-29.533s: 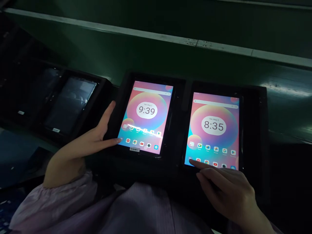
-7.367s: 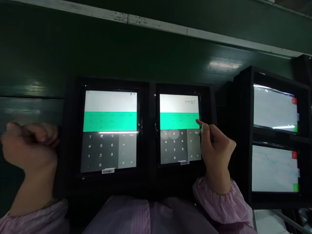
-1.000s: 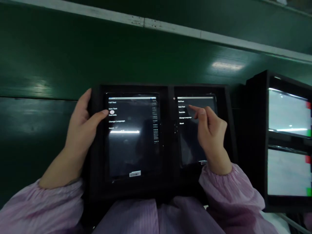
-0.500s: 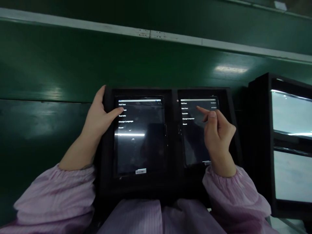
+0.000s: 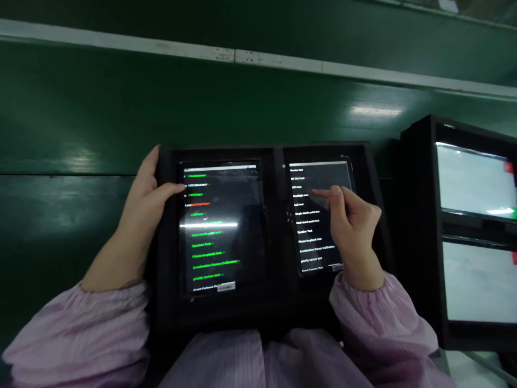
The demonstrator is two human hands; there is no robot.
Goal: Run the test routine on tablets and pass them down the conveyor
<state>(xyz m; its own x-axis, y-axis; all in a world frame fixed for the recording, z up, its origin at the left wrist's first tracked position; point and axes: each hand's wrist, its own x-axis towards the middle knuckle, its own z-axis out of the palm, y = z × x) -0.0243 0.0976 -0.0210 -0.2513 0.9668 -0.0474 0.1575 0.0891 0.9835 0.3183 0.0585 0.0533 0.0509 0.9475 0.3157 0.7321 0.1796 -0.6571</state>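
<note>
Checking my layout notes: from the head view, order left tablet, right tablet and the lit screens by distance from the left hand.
1. Left tablet, at the thumb of the left hand, which grips the holder.
2. Right tablet, next slot rightward.
3. Lit screens, far right rack.

Pale lilac, finely striped left sleeve [image 5: 81, 328] and right sleeve [image 5: 383, 318], each gathered at an elastic cuff. The left hand [image 5: 141, 205] and right hand [image 5: 351, 226] are bare.

- left tablet [image 5: 220, 253]: glossy glass screen, mirroring a strip of light;
- right tablet [image 5: 309, 242]: the same smooth, shiny glass;
- black holder [image 5: 274, 307]: matt, smooth, looks plastic;
- sleeves [image 5: 81, 334]: pink cloth, finely striped, soft;
- green wall [image 5: 81, 108]: glossy painted surface with soft glare patches.
</note>
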